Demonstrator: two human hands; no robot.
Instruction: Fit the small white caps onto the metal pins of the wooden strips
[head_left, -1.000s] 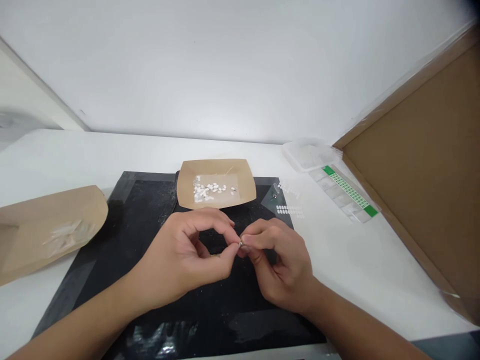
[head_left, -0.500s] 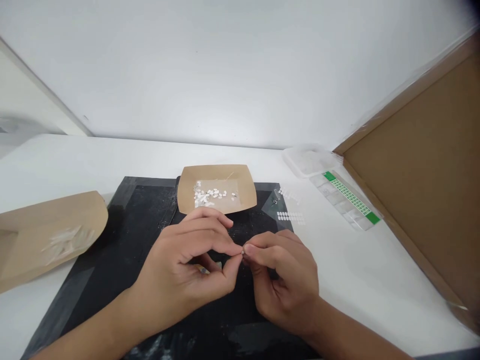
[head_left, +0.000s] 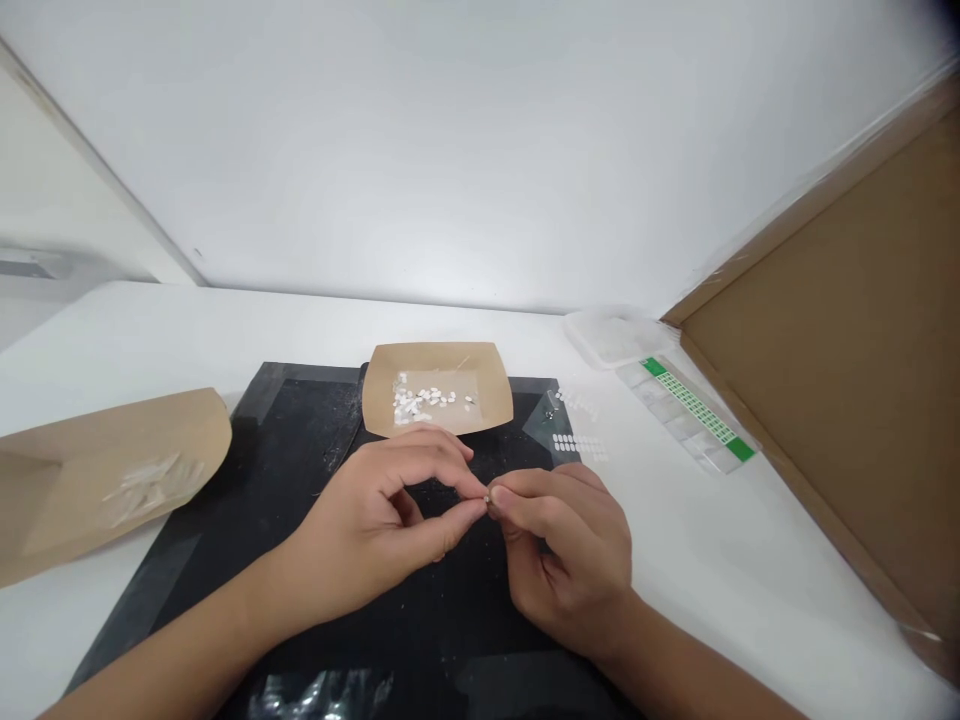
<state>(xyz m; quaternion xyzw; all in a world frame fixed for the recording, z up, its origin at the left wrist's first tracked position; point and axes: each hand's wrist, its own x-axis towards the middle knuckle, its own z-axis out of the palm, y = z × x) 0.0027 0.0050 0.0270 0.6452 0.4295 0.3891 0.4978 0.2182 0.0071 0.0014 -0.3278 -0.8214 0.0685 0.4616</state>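
Observation:
Over the black mat [head_left: 300,430], my left hand [head_left: 397,510] and my right hand [head_left: 566,550] meet at their fingertips. Between them is a tiny, light metallic-looking piece [head_left: 487,499], too small to make out fully. Thumb and index finger of each hand are pinched on it, and the fingers hide most of it. Just beyond my hands stands a brown paper tray [head_left: 499,390] with small white oval pieces [head_left: 420,395] on a clear sheet.
Another brown tray [head_left: 67,440] at the left holds clear slim packets [head_left: 150,485]. To the right are rows of white ovals [head_left: 576,445], small dark bits on a film, a clear lidded container [head_left: 619,335], a green-labelled plastic organizer [head_left: 697,410] and a cardboard wall [head_left: 840,380].
The camera view has shifted slightly, so the trays sit a little lower and further right. My left hand has turned somewhat, while both pinches stay together at the small piece.

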